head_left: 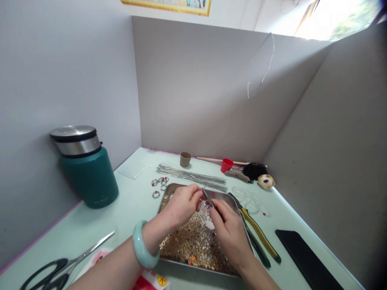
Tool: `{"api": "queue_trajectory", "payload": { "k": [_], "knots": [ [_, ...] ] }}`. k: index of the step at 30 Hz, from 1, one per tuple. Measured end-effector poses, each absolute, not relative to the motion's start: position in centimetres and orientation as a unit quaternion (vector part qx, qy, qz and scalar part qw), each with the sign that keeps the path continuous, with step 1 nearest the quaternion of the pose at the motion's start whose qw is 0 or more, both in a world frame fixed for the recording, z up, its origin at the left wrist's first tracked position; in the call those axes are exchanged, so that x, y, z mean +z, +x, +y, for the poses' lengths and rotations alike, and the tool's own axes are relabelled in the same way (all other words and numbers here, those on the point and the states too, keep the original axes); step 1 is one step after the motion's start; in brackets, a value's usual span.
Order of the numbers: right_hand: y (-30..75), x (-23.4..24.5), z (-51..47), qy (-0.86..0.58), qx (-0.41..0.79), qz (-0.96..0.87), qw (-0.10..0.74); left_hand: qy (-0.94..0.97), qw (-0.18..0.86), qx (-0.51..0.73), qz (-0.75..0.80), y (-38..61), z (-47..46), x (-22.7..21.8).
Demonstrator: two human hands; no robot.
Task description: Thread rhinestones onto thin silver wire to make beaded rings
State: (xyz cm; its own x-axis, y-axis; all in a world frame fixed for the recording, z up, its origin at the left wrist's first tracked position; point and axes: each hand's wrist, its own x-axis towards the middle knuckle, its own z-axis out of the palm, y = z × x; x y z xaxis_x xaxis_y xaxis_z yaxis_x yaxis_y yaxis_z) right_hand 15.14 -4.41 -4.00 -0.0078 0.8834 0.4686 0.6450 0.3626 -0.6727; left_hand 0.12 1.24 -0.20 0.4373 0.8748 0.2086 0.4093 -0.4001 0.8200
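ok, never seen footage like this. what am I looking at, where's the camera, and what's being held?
No machine here: these are a person's two bare hands, filmed by one head-worn camera looking forward and down. The left hand, wearing a pale green bangle, and the right hand meet over a metal tray of small gold and coloured beads. The right hand holds a thin metal pin; the left pinches near its tip, but what it grips is too small to tell. Around the tray lie a teal flask, scissors, a bundle of wires, yellow-handled pliers and a flat black slab.
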Motion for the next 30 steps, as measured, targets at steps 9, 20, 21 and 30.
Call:
{"api": "queue_trajectory", "payload": {
  "k": [9,20,21,30],
  "knots": [
    [14.79,-4.07,-4.47,-0.544,0.113,-0.705,0.441,0.780,0.297,0.333,0.439,0.45,0.92,0.10],
    [14.80,-3.97,-4.56,-0.547,0.129,-0.709,0.427,0.784,0.268,0.338,0.446,0.68,0.64,-0.32],
    [14.79,-3.96,-4.59,-0.549,0.129,-0.708,0.425,0.786,0.263,0.340,0.446,0.71,0.61,-0.36],
    [14.74,-4.29,-4.42,-0.559,0.048,-0.724,0.402,0.787,0.254,0.337,0.449,0.90,0.47,-0.56]
  ]
}}
